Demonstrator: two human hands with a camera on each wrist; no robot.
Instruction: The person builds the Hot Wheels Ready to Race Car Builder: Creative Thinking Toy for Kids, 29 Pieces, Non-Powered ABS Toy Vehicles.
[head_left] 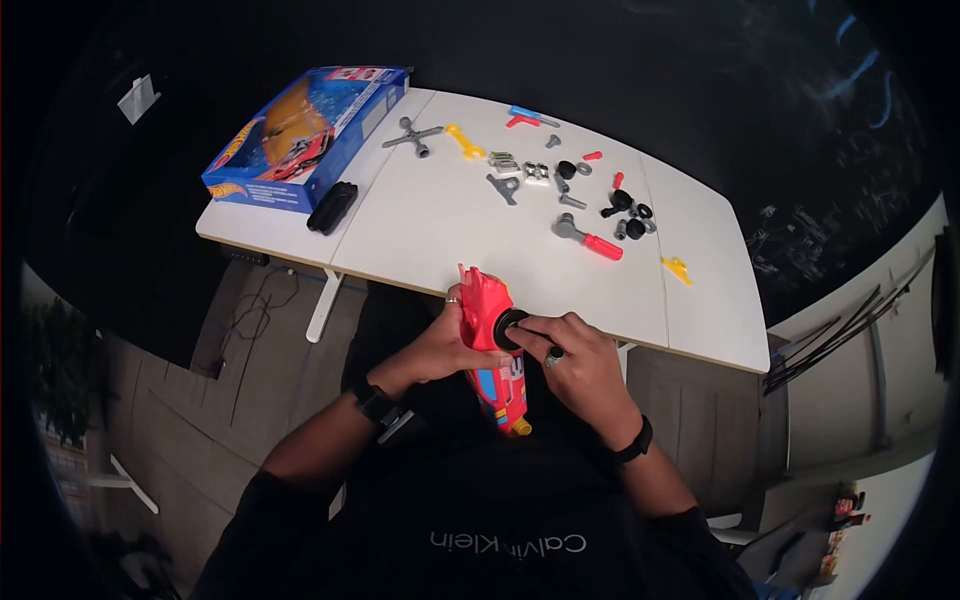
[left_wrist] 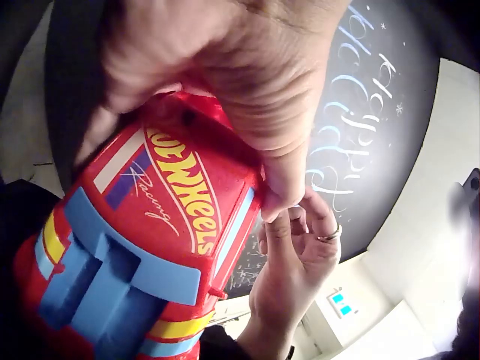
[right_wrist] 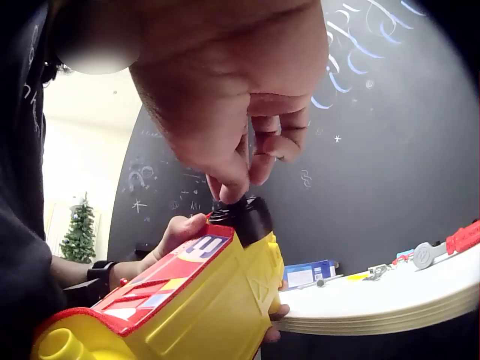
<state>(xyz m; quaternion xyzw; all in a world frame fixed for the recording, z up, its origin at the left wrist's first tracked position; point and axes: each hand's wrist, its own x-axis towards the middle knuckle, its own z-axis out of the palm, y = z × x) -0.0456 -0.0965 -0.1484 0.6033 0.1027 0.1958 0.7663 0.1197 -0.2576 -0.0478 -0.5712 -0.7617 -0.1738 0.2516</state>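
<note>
A red toy car body [head_left: 487, 299] with a yellow underside is held off the table's front edge, over the lap. My left hand [head_left: 437, 345] grips it around the middle, thumb across its side. In the left wrist view the red body [left_wrist: 165, 187] shows "Hot Wheels" lettering and a blue part. A black wheel [head_left: 511, 329] sits against the car's side. The fingertips of my right hand [head_left: 580, 368] are at the wheel's centre; in the right wrist view, thumb and fingers pinch something small at the middle of the black wheel [right_wrist: 251, 219].
On the white table [head_left: 420, 230] lie a blue box [head_left: 300, 135], a black case [head_left: 332, 208], a grey cross wrench [head_left: 413, 137], a yellow wrench [head_left: 464, 142], a red-handled tool [head_left: 603, 247], a yellow piece [head_left: 677, 270], and several wheels and bolts.
</note>
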